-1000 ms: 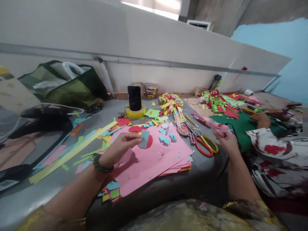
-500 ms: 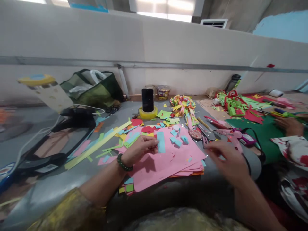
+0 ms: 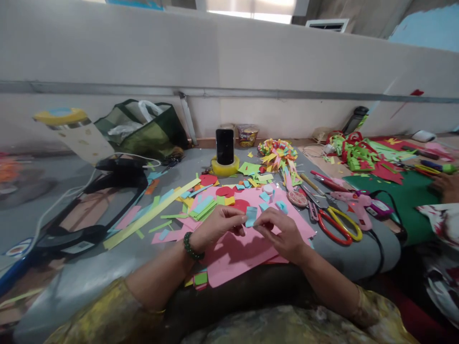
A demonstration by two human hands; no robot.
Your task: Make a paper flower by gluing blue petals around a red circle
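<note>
Over the pink paper sheets [image 3: 233, 267], my left hand [image 3: 218, 224] pinches a small light-blue paper piece [image 3: 251, 217] by its left edge. The fingertips of my right hand [image 3: 283, 234] are closed at the lower right corner of the same piece. Small cut blue paper pieces [image 3: 281, 206] lie just beyond my right hand. Red paper circles [image 3: 225, 191] and green paper strips [image 3: 204, 210] rest near my left hand. Scissors with red and yellow handles [image 3: 340, 227] lie to the right of the sheets.
A phone [image 3: 224, 146] stands on a yellow tape roll [image 3: 225, 166]. A pink glue gun [image 3: 358, 205] lies right of the scissors. Behind are a paper-strip rosette [image 3: 278, 150] and a green bag [image 3: 143, 131]. A co-worker's hand [image 3: 448, 186] is at far right.
My right hand has come left from over the tools to the blue paper piece. The scissors' handles now show. The blue piece looks shorter, and the view has shifted slightly.
</note>
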